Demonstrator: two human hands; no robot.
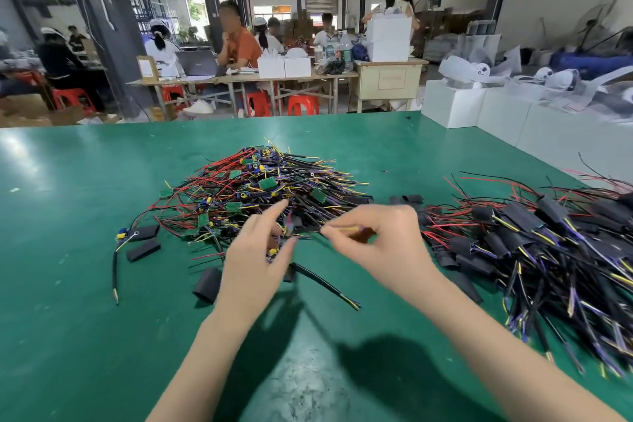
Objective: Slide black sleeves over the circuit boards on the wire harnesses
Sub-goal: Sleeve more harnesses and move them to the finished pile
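Matt black sleeves [143,249] and plastic-coated wires [260,181] lie on a smooth, faintly glossy green table [68,250].

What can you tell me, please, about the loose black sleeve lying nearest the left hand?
The black sleeve is a short, matte tube, rubbery or plastic in look, with nothing threaded through it. It lies on its side on the green table, its open end toward the camera, just left of the left wrist. Whether the wrist touches it cannot be told.

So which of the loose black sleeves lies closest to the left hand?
The sleeve just left of the left hand's wrist, lying apart from the piles. The other two loose ones sit farther left, beside a stray harness.
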